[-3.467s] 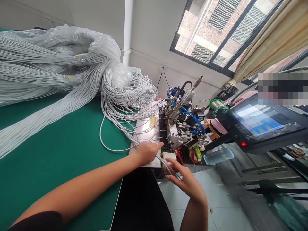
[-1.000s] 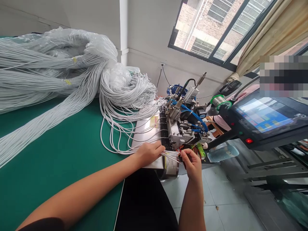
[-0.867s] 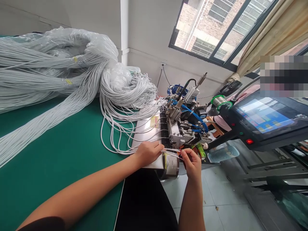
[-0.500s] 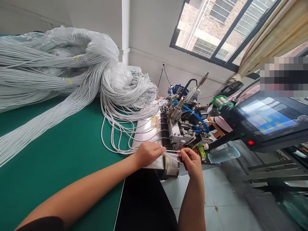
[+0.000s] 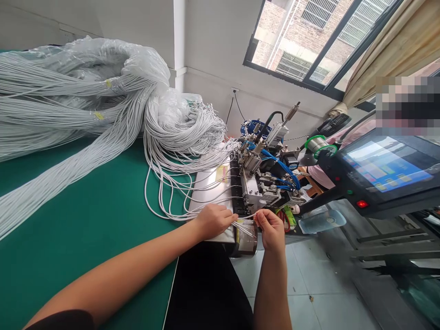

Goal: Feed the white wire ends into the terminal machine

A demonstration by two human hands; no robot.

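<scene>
Left hand and right hand, low centre of the frame, each pinch thin white wires stretched between them beside the machine; several wires already sit in its slots, large bundles remain upper left

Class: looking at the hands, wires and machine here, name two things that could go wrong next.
1. Both hands, left and right, pinch thin wire ends right beside the machine; fingers could get caught.
2. Loose wire loops on the mat could tangle or snag.
</scene>
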